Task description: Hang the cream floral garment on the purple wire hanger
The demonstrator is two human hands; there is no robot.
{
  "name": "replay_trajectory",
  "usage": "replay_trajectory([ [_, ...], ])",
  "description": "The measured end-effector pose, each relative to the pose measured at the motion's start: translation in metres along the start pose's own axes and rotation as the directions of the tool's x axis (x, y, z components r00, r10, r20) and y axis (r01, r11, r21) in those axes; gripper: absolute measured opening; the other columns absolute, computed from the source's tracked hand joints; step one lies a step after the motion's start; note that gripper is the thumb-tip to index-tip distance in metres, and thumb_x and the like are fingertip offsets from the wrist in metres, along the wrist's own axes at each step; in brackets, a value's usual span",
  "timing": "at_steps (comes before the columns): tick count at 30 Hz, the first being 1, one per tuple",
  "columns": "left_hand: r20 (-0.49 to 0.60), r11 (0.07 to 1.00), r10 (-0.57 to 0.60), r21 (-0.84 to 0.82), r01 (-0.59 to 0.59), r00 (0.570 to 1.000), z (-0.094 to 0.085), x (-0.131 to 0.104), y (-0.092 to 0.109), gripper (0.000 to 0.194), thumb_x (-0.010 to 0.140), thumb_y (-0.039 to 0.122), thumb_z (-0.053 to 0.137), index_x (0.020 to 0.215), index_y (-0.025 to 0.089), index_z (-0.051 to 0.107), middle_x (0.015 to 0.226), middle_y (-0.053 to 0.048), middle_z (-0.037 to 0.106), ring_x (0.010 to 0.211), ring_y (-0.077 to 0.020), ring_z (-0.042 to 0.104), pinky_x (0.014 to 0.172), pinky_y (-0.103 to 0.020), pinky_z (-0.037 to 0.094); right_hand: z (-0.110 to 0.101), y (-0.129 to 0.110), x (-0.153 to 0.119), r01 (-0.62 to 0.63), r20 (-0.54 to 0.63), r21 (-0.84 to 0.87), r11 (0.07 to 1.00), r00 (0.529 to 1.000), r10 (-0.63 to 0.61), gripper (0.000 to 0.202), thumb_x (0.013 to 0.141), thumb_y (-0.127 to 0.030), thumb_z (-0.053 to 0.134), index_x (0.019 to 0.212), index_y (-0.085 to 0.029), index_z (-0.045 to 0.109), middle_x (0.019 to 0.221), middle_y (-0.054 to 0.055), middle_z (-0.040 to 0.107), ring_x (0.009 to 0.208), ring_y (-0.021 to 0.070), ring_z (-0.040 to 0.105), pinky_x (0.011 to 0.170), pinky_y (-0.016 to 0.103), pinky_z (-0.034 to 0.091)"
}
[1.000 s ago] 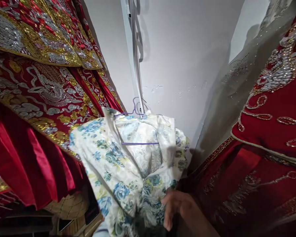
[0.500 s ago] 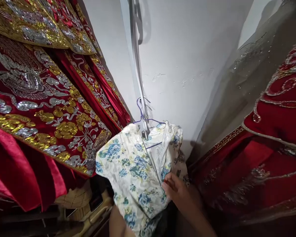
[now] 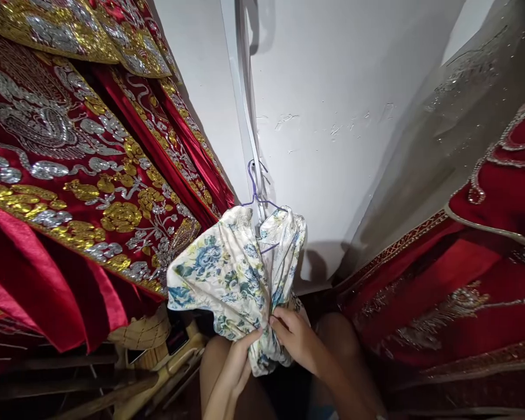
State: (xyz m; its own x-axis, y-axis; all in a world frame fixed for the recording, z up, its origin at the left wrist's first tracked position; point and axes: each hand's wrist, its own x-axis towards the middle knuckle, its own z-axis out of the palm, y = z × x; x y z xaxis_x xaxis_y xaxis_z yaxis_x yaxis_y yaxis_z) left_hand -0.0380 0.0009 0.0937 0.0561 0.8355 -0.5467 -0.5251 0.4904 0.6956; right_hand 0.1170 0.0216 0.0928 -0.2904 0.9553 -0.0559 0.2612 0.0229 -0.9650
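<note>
A white floral blouse (image 3: 219, 274) with blue flowers hangs from a purple wire hanger (image 3: 254, 189), hooked on a pale metal strip (image 3: 241, 76). Its neckline is open in a V, and the hanger's lower bar shows inside. My left hand (image 3: 240, 356) grips the front of the blouse low down, thumb on top and the other fingers hidden behind the cloth. Close to its right, my right hand (image 3: 291, 332) pinches the other front edge. Between the two hands the cloth is bunched into folds.
Red embroidered costumes with gold and silver sequins (image 3: 122, 216) hang at the left. Another red beaded costume (image 3: 499, 233) is at the right. A bamboo frame (image 3: 157, 379) and a woven basket (image 3: 142, 332) stand at lower left. Behind is a white wall (image 3: 332, 76).
My left hand has come into sight and taken hold of the blouse front. My right hand has moved left, drawing the right front edge inward, so the blouse looks narrower and more gathered.
</note>
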Motion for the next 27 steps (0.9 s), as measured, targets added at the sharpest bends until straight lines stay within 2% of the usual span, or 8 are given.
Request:
replay_trajectory([
  [4,-0.190,0.974,0.225,0.070,-0.216,0.956,-0.011,0.010,0.000,0.045,0.068,0.028,0.077,0.111,0.021,0.065,0.111,-0.010,0.071,0.117,-0.0308,0.062,0.103,-0.045,0.048,-0.003,-0.003,-0.005,-0.069,-0.008,0.162,0.984,0.997,0.071,0.033,0.091,-0.041,0.049,0.065,-0.022,0.040,0.050,-0.006,0.041,0.048,0.0111,0.037,0.050,0.025,0.026],
  [7,-0.452,0.767,0.640,0.336,-0.546,0.621,-0.023,0.013,-0.009,0.047,0.074,0.037,0.073,0.116,0.024,0.055,0.122,-0.008,0.061,0.123,-0.0286,0.054,0.107,-0.046,0.042,-0.013,-0.008,-0.011,-0.092,-0.017,0.187,0.978,0.995,0.097,0.033,0.091,-0.040,0.050,0.064,-0.020,0.048,0.047,-0.004,0.046,0.046,0.0112,0.040,0.051,0.026,0.029],
  [9,-0.395,0.588,0.809,0.543,-0.600,0.435,-0.025,0.010,-0.020,0.046,0.075,0.039,0.073,0.114,0.024,0.054,0.123,-0.009,0.057,0.122,-0.0284,0.052,0.108,-0.045,0.040,-0.017,-0.010,-0.014,-0.102,0.000,0.183,0.978,0.995,0.104,0.032,0.090,-0.039,0.051,0.065,-0.019,0.055,0.046,-0.003,0.050,0.045,0.0113,0.041,0.050,0.025,0.029],
  [10,-0.300,0.530,0.844,0.598,-0.601,0.445,-0.023,0.007,-0.027,0.045,0.074,0.039,0.073,0.113,0.024,0.056,0.121,-0.009,0.058,0.120,-0.0283,0.053,0.107,-0.044,0.040,-0.016,-0.011,-0.014,-0.111,0.017,0.197,0.974,0.994,0.110,0.031,0.090,-0.039,0.051,0.067,-0.018,0.058,0.046,-0.003,0.052,0.044,0.0113,0.041,0.049,0.025,0.029],
  [13,0.009,0.531,0.741,0.604,-0.594,0.672,-0.006,0.004,-0.043,0.036,0.073,0.035,0.075,0.107,0.025,0.065,0.113,-0.009,0.064,0.111,-0.0280,0.059,0.099,-0.038,0.045,-0.007,-0.010,-0.013,-0.118,0.075,0.270,0.956,0.992,0.101,0.026,0.087,-0.038,0.053,0.072,-0.017,0.062,0.046,-0.002,0.056,0.042,0.0110,0.043,0.046,0.024,0.029],
  [15,0.118,0.551,0.664,0.591,-0.589,0.739,0.006,0.007,-0.045,0.021,0.079,0.035,0.069,0.096,0.024,0.067,0.099,-0.008,0.067,0.097,-0.0264,0.063,0.087,-0.034,0.050,0.000,-0.010,-0.009,-0.094,0.074,0.300,0.949,0.994,0.075,0.026,0.086,-0.038,0.054,0.072,-0.017,0.061,0.045,-0.003,0.055,0.040,0.0104,0.043,0.044,0.023,0.029],
  [22,0.381,0.309,0.650,0.658,-0.686,0.658,0.011,0.028,-0.033,0.019,0.093,0.031,0.048,0.077,0.022,0.056,0.077,-0.004,0.057,0.075,-0.0201,0.056,0.073,-0.030,0.045,-0.038,-0.060,0.037,0.049,-0.108,0.358,0.932,0.994,-0.011,0.027,0.083,-0.041,0.059,0.073,-0.017,0.064,0.043,-0.005,0.054,0.035,0.0083,0.035,0.039,0.022,0.026],
  [27,0.421,0.244,0.581,0.726,-0.643,0.696,-0.004,0.046,-0.043,0.021,0.092,0.028,0.047,0.073,0.021,0.051,0.070,-0.002,0.053,0.069,-0.0189,0.052,0.067,-0.030,0.041,-0.067,-0.123,0.096,0.244,-0.303,0.462,0.853,0.947,-0.107,0.027,0.077,-0.041,0.068,0.071,-0.016,0.064,0.048,-0.005,0.053,0.039,0.0068,0.036,0.039,0.021,0.027],
])
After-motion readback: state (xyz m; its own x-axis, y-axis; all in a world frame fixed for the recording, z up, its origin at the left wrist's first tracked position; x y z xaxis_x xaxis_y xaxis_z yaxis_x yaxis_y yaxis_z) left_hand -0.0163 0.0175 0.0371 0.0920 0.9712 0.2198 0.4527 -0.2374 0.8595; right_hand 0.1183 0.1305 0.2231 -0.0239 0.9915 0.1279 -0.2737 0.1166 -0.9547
